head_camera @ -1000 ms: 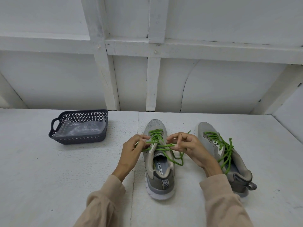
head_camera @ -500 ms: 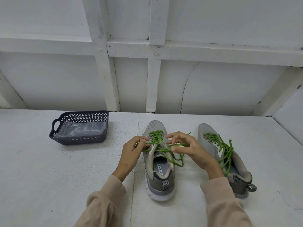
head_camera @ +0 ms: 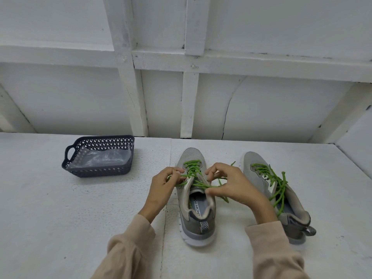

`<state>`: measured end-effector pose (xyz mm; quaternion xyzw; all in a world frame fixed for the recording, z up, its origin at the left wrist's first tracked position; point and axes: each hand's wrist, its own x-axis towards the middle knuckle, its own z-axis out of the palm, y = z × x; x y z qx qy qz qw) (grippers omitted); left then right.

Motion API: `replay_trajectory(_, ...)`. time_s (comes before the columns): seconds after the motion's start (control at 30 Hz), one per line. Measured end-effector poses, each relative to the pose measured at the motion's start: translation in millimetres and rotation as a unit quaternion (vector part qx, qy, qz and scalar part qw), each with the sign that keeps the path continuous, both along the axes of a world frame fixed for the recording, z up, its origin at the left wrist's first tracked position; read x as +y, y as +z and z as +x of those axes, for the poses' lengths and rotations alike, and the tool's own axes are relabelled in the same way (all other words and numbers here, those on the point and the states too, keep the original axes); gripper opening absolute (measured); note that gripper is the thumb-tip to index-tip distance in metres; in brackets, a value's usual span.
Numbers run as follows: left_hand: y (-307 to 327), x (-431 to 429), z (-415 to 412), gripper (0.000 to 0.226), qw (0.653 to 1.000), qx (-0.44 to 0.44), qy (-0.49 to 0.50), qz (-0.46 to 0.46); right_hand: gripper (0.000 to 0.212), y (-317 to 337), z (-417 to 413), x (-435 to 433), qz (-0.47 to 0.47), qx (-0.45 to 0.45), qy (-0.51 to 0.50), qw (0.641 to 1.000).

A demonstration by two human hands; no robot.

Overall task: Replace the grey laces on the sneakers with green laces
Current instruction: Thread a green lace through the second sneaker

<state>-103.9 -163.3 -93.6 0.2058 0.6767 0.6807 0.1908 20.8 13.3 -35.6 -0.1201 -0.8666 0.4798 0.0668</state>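
Observation:
Two grey sneakers stand side by side on the white surface, toes pointing away. The left sneaker (head_camera: 196, 218) carries a green lace (head_camera: 192, 168) through its eyelets. My left hand (head_camera: 163, 188) pinches one strand of that lace at the shoe's left side. My right hand (head_camera: 231, 184) pinches the other strand over the shoe's opening, thumb and fingers curled around it. A loose end trails down toward the right. The right sneaker (head_camera: 281, 198) has its own green lace (head_camera: 275, 182), lying slack along its top. No grey lace is visible.
A dark blue perforated basket (head_camera: 98, 172) lined with clear plastic sits at the back left. A white panelled wall rises behind the surface, and a side wall closes in at the far right. Beige sleeves cover both forearms.
My right hand has shifted slightly toward me and opened its fingers wider around the lace strand. My left hand stays at the shoe's left side, still holding its strand.

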Motion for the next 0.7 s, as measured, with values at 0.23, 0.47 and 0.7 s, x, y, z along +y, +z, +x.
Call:
replay_trajectory(0.23, 1, -1, 1, 0.020, 1.000, 0.014, -0.002, -0.011, 0.014, -3, 1, 10, -0.008, 0.056, -0.068, 0.996)
replay_trajectory(0.47, 5, -2, 3, 0.017, 1.000, 0.024, -0.009, -0.008, 0.016, -3, 2, 1, 0.019, 0.011, -0.020, 1.000)
replay_trajectory(0.7, 4, -2, 3, 0.018, 0.999, 0.038, -0.008, -0.002, 0.015, -5, 1, 0, -0.034, 0.006, -0.017, 0.999)
